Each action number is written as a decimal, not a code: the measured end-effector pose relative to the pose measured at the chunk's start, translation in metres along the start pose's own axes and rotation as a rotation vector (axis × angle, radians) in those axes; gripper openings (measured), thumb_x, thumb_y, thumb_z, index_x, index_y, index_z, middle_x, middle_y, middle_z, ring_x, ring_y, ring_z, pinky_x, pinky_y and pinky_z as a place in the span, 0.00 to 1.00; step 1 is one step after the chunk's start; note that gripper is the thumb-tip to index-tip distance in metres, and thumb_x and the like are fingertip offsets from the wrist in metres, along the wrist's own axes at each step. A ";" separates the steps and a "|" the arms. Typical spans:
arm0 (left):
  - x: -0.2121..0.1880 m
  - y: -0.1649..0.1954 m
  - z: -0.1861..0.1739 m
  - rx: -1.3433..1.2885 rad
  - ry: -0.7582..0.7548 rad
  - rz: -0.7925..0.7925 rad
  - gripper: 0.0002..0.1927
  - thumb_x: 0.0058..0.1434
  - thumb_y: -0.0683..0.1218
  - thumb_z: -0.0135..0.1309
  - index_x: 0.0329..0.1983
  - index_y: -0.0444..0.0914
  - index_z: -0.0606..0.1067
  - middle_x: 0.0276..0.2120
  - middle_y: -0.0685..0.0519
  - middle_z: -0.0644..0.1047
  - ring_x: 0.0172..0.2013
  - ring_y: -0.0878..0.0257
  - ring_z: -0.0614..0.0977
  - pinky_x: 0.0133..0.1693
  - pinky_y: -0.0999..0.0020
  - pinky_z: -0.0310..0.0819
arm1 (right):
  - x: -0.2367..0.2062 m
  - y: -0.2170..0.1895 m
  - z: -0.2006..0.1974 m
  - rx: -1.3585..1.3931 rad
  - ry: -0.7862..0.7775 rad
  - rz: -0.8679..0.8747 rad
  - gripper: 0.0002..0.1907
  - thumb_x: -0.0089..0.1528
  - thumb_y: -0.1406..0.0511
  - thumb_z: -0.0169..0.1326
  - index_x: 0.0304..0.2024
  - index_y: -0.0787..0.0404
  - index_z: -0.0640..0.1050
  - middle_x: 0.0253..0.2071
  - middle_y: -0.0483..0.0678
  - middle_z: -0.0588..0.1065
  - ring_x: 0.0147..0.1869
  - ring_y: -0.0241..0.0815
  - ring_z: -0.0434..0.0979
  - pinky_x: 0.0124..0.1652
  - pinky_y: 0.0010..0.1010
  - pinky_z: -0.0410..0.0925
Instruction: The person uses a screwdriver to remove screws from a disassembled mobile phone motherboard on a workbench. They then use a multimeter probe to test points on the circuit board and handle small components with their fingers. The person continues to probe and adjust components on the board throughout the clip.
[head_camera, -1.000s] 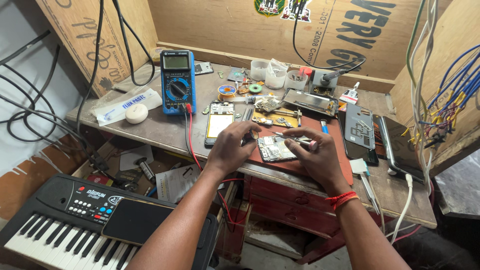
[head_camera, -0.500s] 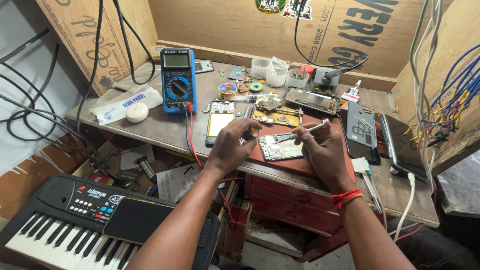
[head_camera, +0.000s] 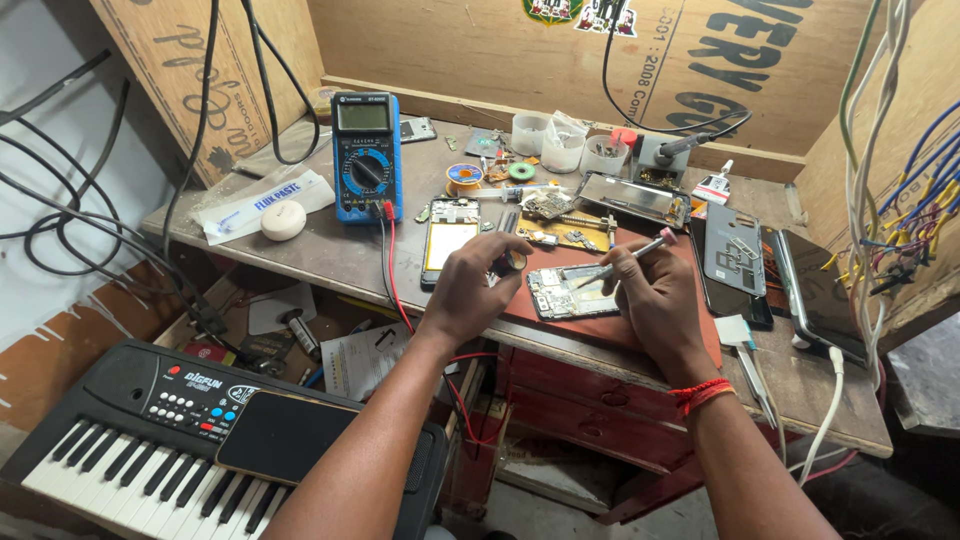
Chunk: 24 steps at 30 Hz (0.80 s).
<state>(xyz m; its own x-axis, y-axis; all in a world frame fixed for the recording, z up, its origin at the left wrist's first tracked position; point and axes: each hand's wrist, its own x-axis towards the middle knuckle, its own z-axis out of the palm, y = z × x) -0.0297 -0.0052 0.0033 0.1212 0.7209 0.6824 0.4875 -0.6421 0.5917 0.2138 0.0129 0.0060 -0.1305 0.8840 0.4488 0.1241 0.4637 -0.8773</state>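
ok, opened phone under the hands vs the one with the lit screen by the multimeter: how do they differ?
The opened phone lies internals up, circuit parts exposed; the lit phone lies screen up and glowing. The opened phone sits on the red mat, crosswise; the lit phone lies on the bare bench, lengthwise. The right hand points a thin tool at the opened phone; the left hand rests between them. Both lie flat.
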 end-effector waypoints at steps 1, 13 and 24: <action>0.000 0.000 -0.001 0.013 -0.002 0.005 0.14 0.55 0.37 0.59 0.46 0.38 0.78 0.41 0.49 0.82 0.43 0.57 0.85 0.46 0.63 0.79 | 0.000 0.000 0.000 -0.026 0.000 0.019 0.13 0.70 0.61 0.51 0.38 0.64 0.80 0.24 0.42 0.76 0.21 0.25 0.66 0.20 0.21 0.57; 0.001 0.000 -0.002 -0.017 -0.067 0.022 0.16 0.53 0.38 0.60 0.46 0.39 0.79 0.41 0.49 0.83 0.41 0.56 0.86 0.44 0.63 0.79 | -0.002 0.001 0.003 -0.118 -0.029 -0.001 0.12 0.68 0.63 0.55 0.42 0.66 0.82 0.30 0.47 0.81 0.23 0.27 0.67 0.21 0.23 0.59; 0.000 -0.003 0.001 0.060 -0.078 0.041 0.16 0.52 0.38 0.61 0.45 0.40 0.80 0.42 0.50 0.83 0.43 0.54 0.85 0.48 0.60 0.78 | 0.002 0.010 0.001 -0.100 -0.122 -0.072 0.11 0.67 0.64 0.57 0.43 0.68 0.81 0.33 0.49 0.82 0.39 0.34 0.82 0.40 0.27 0.75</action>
<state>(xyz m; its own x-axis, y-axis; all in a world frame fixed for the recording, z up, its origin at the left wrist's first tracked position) -0.0303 -0.0028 0.0014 0.2078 0.7136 0.6690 0.5314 -0.6566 0.5352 0.2137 0.0188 -0.0022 -0.2606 0.8374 0.4804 0.2067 0.5345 -0.8195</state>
